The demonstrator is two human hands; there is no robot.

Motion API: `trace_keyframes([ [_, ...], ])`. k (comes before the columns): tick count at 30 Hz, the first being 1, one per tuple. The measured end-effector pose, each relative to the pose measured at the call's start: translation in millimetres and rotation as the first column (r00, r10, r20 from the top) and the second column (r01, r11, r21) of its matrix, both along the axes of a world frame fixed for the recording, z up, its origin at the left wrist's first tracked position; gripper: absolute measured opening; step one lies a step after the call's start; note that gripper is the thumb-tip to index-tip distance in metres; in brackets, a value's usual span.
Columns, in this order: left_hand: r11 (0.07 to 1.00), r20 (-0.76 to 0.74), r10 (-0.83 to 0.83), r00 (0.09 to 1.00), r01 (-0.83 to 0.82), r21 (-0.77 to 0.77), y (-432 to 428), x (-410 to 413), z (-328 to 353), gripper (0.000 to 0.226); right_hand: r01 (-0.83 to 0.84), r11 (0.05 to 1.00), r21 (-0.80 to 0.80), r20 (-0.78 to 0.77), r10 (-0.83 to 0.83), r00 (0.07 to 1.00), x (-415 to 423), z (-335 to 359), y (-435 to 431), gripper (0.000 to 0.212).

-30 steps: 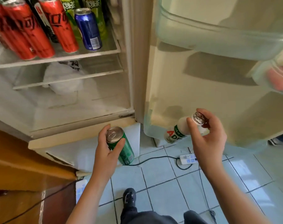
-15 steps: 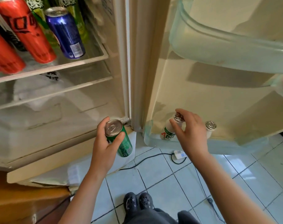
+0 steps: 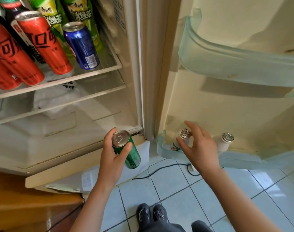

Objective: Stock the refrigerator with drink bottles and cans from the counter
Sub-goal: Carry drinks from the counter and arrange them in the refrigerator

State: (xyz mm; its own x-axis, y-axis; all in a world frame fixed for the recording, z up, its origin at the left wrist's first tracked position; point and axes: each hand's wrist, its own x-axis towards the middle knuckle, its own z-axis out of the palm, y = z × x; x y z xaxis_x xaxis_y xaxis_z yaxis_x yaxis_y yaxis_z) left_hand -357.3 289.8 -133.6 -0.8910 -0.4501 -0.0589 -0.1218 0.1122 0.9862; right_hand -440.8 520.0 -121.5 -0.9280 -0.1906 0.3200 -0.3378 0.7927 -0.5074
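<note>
My left hand (image 3: 112, 158) grips a green can (image 3: 133, 156) upright in front of the fridge's bottom edge. My right hand (image 3: 201, 148) hovers at the lower door shelf (image 3: 162, 148), fingers spread around a small white bottle (image 3: 185, 133) with a silver foil cap that stands in the shelf's left corner. I see a gap between fingers and bottle. A second white bottle (image 3: 226, 139) stands in the same shelf to the right. Inside the fridge, red cans (image 3: 44, 42), a blue can (image 3: 81, 46) and green tea bottles (image 3: 81, 14) stand on the glass shelf (image 3: 59, 82).
The upper door shelf (image 3: 226, 64) holds nothing I can see. A white plastic bag (image 3: 55, 101) lies under the glass shelf. A black cable (image 3: 168, 169) runs over the tiled floor, my shoes (image 3: 151, 215) are below, and a wooden cabinet (image 3: 25, 206) stands at the lower left.
My right hand lowered the white bottle into the lower door shelf beside the other one and opened its fingers. My left hand kept the green can, almost still.
</note>
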Motion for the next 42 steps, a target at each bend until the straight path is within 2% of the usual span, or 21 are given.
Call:
trace_keyframes([
  [2, 1.0, -0.007, 0.004, 1.0, -0.004, -0.009, -0.5, 4.0, 0.8, 0.061, 0.016, 0.999, -0.052, -0.086, -0.02, 0.996, 4.3, 2.9, 0.8, 0.045],
  [5, 0.999, -0.013, 0.042, 0.999, -0.042, -0.018, -2.2, 9.1, 0.3, 0.056, 0.003, 0.989, -0.149, -0.225, -0.037, 0.974, 10.6, 12.1, -6.2, 0.03],
  [11, 0.992, -0.035, 0.115, 0.993, -0.117, -0.044, -13.0, 28.5, 6.3, 0.056, -0.218, 0.953, -0.211, -0.339, 0.138, 0.931, 19.6, 30.4, -40.1, 0.019],
  [19, 0.966, -0.083, 0.228, 0.97, -0.236, -0.108, -45.3, 51.3, 31.9, 0.056, -0.393, 0.879, -0.271, -0.342, 0.294, 0.893, 11.4, 40.1, -84.2, 0.022],
  [22, 0.958, -0.121, 0.23, 0.966, -0.246, -0.144, -61.0, 47.5, 46.2, 0.055, -0.426, 0.855, -0.296, -0.296, 0.342, 0.892, 10.7, 43.8, -104.3, 0.022],
  [28, 0.94, -0.22, 0.232, 0.948, -0.276, -0.2, -100.6, 24.6, 83.0, 0.054, -0.426, 0.87, -0.25, -0.232, 0.373, 0.898, -5.0, 53.3, -139.4, 0.02],
  [31, 0.942, -0.299, 0.182, 0.937, -0.254, -0.222, -123.9, -2.6, 109.0, 0.058, -0.366, 0.908, -0.203, -0.181, 0.332, 0.926, -17.6, 59.5, -151.6, 0.022],
  [36, 0.926, -0.391, -0.014, 0.92, -0.135, -0.352, -155.0, -56.4, 160.1, 0.061, -0.328, 0.935, -0.136, -0.222, 0.294, 0.93, -23.1, 71.2, -157.1, 0.025],
  [42, 0.83, -0.35, -0.252, 0.902, 0.016, -0.557, -152.6, -124.0, 201.3, 0.063, -0.27, 0.958, -0.098, -0.238, 0.241, 0.941, -23.9, 73.2, -156.2, 0.024],
])
